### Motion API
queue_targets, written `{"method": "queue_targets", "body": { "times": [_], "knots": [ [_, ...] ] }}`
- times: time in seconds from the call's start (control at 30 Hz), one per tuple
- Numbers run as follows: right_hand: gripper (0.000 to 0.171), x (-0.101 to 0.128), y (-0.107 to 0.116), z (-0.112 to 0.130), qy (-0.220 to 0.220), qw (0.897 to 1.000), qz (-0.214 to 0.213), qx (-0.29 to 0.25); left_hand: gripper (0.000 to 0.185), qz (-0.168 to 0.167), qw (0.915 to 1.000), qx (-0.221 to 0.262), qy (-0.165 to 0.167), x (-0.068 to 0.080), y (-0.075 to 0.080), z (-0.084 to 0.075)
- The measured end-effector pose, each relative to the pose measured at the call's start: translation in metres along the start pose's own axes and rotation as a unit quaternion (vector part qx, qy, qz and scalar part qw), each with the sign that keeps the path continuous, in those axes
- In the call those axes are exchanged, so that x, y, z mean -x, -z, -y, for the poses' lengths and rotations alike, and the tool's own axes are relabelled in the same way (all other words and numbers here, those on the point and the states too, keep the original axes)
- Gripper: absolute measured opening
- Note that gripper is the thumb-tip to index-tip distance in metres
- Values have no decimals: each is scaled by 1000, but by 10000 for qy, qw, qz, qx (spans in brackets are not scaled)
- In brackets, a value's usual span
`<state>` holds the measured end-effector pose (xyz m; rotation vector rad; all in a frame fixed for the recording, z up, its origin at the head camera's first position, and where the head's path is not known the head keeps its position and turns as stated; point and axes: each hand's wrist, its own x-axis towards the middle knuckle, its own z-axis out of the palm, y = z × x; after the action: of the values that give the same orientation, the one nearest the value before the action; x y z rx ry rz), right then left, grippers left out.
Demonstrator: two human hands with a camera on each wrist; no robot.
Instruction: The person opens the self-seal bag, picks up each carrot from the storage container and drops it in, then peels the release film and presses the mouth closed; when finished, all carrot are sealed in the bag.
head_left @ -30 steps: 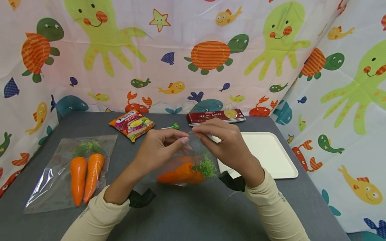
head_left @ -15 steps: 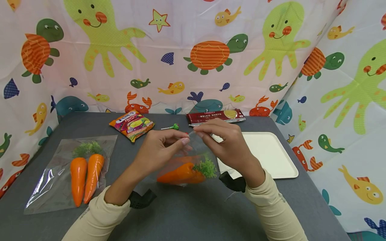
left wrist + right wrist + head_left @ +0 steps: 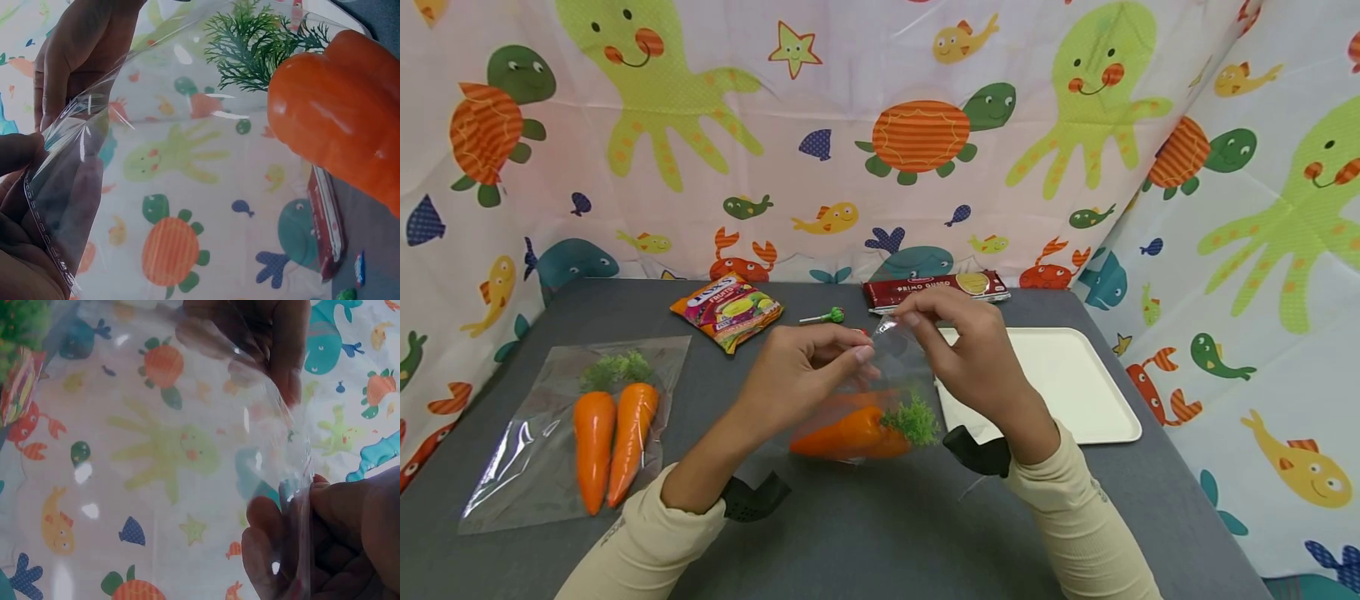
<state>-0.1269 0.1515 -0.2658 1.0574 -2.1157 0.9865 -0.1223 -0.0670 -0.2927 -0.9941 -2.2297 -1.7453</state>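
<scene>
Both hands are working at the mouth of a clear plastic bag (image 3: 880, 375), lifted just above the grey table (image 3: 865, 533). The left hand (image 3: 805, 371) is pinching one side of the bag's open edge between thumb and fingertips, and the right hand (image 3: 970, 358) is pinching the opposite side, so the opening is being held narrowly parted between them. A toy carrot (image 3: 850, 433) with a green leafy top is sitting inside the bag, hanging low, its tip pointing left and its leaves towards the right hand. In the left wrist view the carrot (image 3: 344, 125) is filling the right of the frame, with the film (image 3: 81, 162) bunched against the fingers.

To the right of the bag, a white tray (image 3: 1067, 375) is lying flat, its near left corner passing behind the right wrist. Behind the bag, near the patterned curtain, a red pasta packet (image 3: 936, 289) is lying, with a green lollipop (image 3: 829, 316) and an orange snack pouch (image 3: 727, 310) further left. Well to the left of the bag, a second clear bag (image 3: 550, 450) is lying flat, holding two carrots (image 3: 612, 437) side by side.
</scene>
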Motion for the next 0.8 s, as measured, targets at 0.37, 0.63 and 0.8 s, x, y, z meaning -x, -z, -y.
{"method": "queue_targets", "body": {
  "times": [0.37,0.63,0.8],
  "knots": [
    [22,6,3,-1,143,9976,-25,-674,15,34,10000,-3,38,-1,0,0],
    [29,6,3,0,260,9983,85,-518,15,48,10000,-63,-17,-1,-2,1],
    [31,6,3,2,117,9987,175,-474,14,25,10000,-68,-56,-2,-2,1]
  ]
}}
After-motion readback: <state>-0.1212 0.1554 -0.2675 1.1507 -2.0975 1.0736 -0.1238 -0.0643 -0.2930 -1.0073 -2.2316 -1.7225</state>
